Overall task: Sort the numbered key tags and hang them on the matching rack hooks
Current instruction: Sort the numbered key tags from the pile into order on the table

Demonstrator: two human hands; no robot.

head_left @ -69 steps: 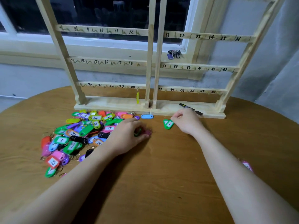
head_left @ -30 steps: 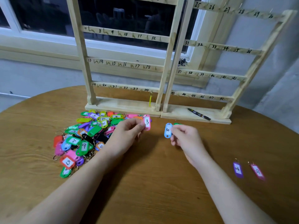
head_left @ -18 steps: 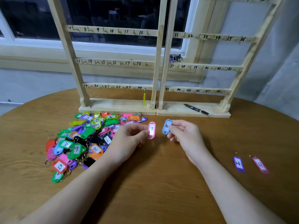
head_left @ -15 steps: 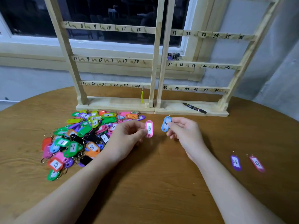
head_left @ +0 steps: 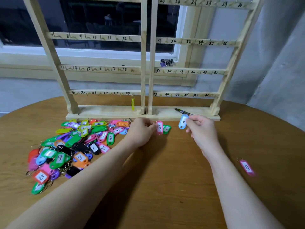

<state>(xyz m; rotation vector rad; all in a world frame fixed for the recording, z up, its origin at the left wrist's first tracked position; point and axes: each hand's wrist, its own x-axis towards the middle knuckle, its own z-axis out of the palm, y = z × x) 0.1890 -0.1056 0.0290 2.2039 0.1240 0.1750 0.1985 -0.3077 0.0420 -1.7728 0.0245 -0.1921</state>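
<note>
My left hand [head_left: 142,131] pinches a pink tag marked 3 [head_left: 159,128] just above the table, beside a green tag marked 2 [head_left: 167,129] lying there. My right hand [head_left: 200,129] pinches a light blue tag [head_left: 182,123] near the rack's base. A pile of coloured numbered tags [head_left: 74,146] covers the table to the left. Behind stands the wooden rack [head_left: 145,70] with numbered hook rows. One yellow tag [head_left: 132,104] hangs at hook 24.
A black marker [head_left: 183,111] lies on the rack's base at the right. A pink tag marked 27 [head_left: 246,167] lies alone on the round wooden table [head_left: 165,187] at the right. A window and grey wall stand behind the rack.
Both hands have moved forward toward the rack's base, each still pinching its tag. The right hand with the blue tag has shifted right. The view has tilted up, showing the 25–30 row.
</note>
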